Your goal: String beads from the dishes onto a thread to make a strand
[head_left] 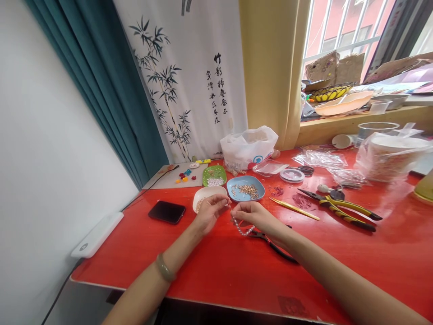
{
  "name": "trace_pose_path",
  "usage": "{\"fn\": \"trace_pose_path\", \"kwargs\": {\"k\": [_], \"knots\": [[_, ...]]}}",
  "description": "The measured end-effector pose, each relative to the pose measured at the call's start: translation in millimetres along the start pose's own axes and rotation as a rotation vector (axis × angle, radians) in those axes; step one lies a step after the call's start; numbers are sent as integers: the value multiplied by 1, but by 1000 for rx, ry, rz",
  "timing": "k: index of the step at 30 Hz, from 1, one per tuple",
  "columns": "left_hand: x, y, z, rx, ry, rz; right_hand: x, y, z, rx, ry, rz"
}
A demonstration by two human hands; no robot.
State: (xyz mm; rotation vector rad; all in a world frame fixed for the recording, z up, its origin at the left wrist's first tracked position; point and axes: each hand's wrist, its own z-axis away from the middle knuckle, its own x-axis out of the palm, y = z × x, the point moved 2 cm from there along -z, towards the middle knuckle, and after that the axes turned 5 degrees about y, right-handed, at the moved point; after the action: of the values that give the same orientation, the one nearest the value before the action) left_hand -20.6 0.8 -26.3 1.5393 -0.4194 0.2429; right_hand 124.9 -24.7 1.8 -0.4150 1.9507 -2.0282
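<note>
My left hand (211, 211), a bangle on its wrist, is closed in a pinch over the near edge of a white dish (195, 198) of small beads. Its fingertips meet the thin upper end of a beaded string (242, 232). My right hand (252, 214) pinches the same string lower down, and a row of silvery beads hangs from it in a curve. Black-handled pliers (275, 249) lie under my right hand, partly hidden by it. Just beyond my hands are a blue dish (233, 195) of gold beads and a green dish (205, 177) with pale beads.
A phone (167, 212) lies to the left. On the right are gold tweezers (295, 209), yellow-black pliers (338, 208), a ribbon spool (292, 175) and clear packets (320, 158). A white plastic bag (249, 146) stands at the back. The red table's (203, 275) front edge is near me.
</note>
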Motion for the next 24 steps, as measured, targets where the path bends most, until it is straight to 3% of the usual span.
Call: {"fn": "trace_pose_path", "kwargs": {"k": [7, 13, 24], "knots": [[-2, 0, -1, 27, 46, -71, 1, -2, 3, 74, 25, -1], [-3, 2, -1, 148, 80, -233, 1, -2, 2, 82, 24, -9], [0, 7, 4, 273, 60, -400, -2, 5, -4, 78, 37, 9]]}}
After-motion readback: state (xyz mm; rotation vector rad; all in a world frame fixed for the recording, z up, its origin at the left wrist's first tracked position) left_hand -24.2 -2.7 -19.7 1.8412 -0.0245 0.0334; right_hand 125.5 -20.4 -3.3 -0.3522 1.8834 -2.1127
